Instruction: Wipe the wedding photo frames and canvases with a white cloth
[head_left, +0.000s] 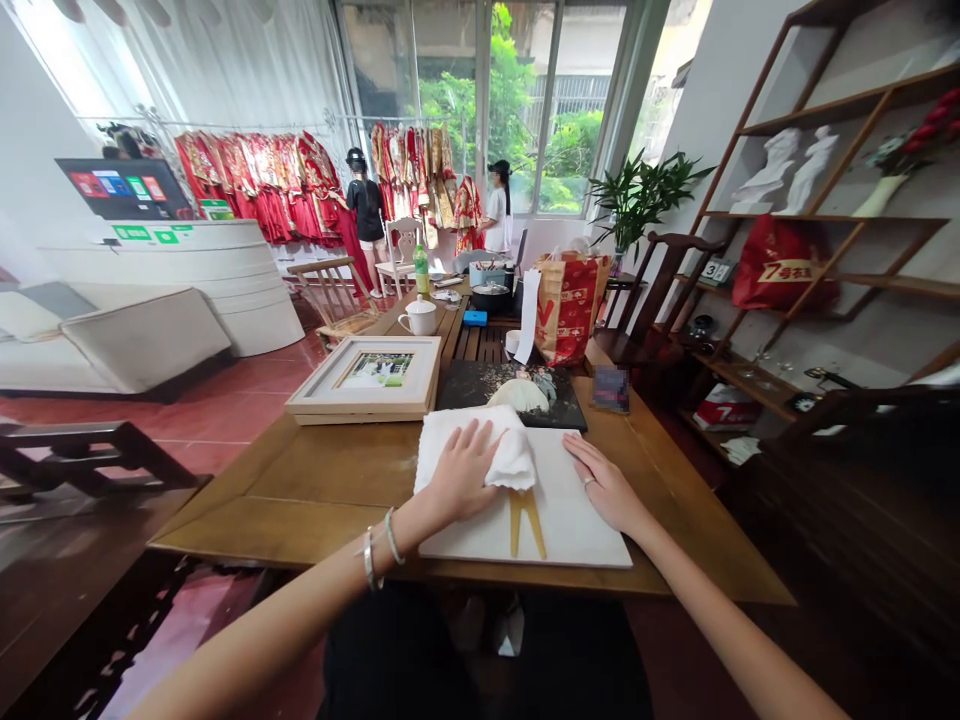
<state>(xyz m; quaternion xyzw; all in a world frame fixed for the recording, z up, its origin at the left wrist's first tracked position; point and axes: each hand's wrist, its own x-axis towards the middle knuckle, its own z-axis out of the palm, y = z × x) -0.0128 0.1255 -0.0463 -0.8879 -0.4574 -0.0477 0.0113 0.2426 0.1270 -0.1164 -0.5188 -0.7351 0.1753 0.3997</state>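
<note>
A white board (570, 515) with a yellow strip mark lies flat at the near edge of the wooden table (330, 480). My left hand (459, 472) presses a white cloth (495, 445) onto the board's left part, fingers spread over it. My right hand (606, 485) rests flat on the board's right edge, fingers stretched out, a ring on one finger. Bracelets circle my left wrist.
Behind the board lie a dark picture panel (517, 395) and stacked light frames (367, 378). Farther back stand a white mug (420, 316), a red paper bag (568, 305) and a green bottle (421, 268). Two people stand by racks of red garments (262, 185). Shelves (817, 220) fill the right wall.
</note>
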